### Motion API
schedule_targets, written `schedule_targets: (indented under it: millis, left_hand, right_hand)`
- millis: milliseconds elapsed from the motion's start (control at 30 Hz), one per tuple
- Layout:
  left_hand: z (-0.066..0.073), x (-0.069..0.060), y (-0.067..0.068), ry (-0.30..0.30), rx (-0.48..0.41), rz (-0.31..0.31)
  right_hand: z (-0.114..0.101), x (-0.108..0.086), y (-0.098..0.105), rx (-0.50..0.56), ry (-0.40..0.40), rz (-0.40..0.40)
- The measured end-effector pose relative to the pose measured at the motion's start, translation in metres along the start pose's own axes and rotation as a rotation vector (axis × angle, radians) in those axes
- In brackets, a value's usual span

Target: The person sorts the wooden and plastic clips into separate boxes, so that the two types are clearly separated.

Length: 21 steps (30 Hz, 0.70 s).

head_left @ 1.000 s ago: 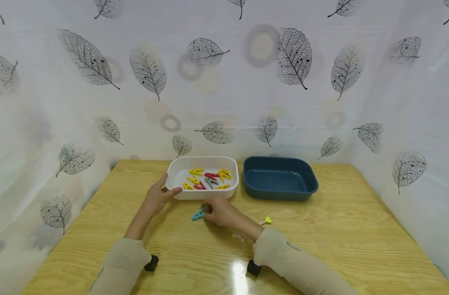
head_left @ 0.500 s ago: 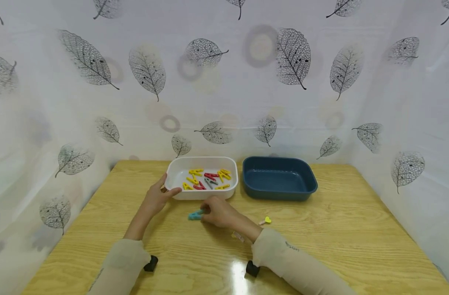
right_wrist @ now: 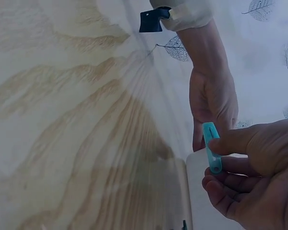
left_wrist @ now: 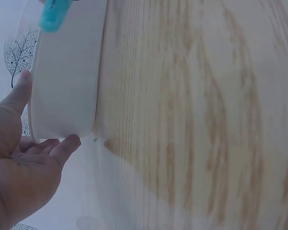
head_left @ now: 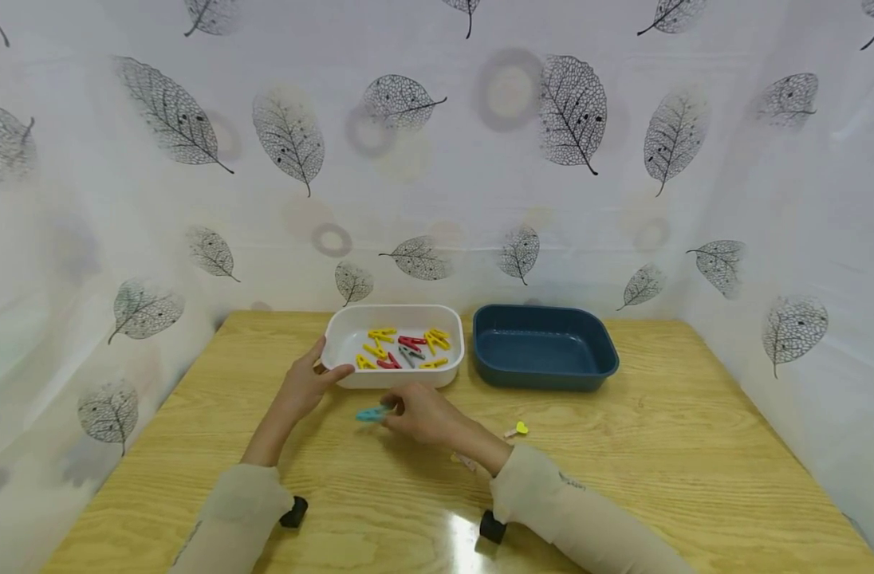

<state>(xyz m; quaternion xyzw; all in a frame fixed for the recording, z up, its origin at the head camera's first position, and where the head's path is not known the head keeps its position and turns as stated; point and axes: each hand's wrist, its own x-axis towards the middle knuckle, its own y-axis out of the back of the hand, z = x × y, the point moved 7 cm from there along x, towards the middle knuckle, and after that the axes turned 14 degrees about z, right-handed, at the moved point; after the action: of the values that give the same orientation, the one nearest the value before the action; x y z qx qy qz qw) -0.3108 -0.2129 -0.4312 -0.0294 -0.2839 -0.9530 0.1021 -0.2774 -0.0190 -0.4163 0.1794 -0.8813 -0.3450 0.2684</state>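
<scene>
My right hand (head_left: 424, 413) pinches a turquoise clothes peg (head_left: 370, 414) between thumb and fingers, just in front of the white tub (head_left: 394, 381). In the right wrist view the peg (right_wrist: 211, 148) stands nearly upright at the fingertips. My left hand (head_left: 309, 386) holds the tub's front left corner, thumb on the front rim and fingers along the left end. The left wrist view shows that hand (left_wrist: 29, 167) against the tub wall (left_wrist: 69, 81). Yellow, red and grey clothes pegs (head_left: 411, 343) lie scattered in the tub.
Beside the white tub, on its right, stands a dark blue tub (head_left: 545, 379) with a bare floor. A small peg with a yellow heart (head_left: 521, 428) lies on the wooden table (head_left: 667, 446); another small peg (head_left: 466, 461) lies by the right forearm. A leaf-patterned curtain (head_left: 437, 199) encloses the back and sides.
My right hand has moved slightly left with the turquoise peg, which has turned to lie more level in the head view. The left hand and both tubs have stayed put.
</scene>
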Motion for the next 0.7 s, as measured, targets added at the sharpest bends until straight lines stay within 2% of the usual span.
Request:
schedule_targets:
  millis: [167, 400, 533, 700]
  left_hand:
    - [0.0, 0.0, 0.0, 0.007, 0.007, -0.002]
    - [-0.001, 0.0, -0.001, 0.008, -0.019, 0.0]
    - [-0.002, 0.001, -0.001, 0.001, -0.025, 0.001]
    - [-0.003, 0.002, -0.001, -0.003, -0.019, -0.001]
  right_hand:
    - [-0.01, 0.003, 0.004, 0.025, 0.042, 0.017]
    - [-0.016, 0.01, 0.013, 0.033, 0.028, 0.016]
    - [-0.022, 0.013, 0.02, 0.031, 0.069, 0.046]
    - [-0.024, 0.02, 0.028, 0.024, 0.08, 0.08]
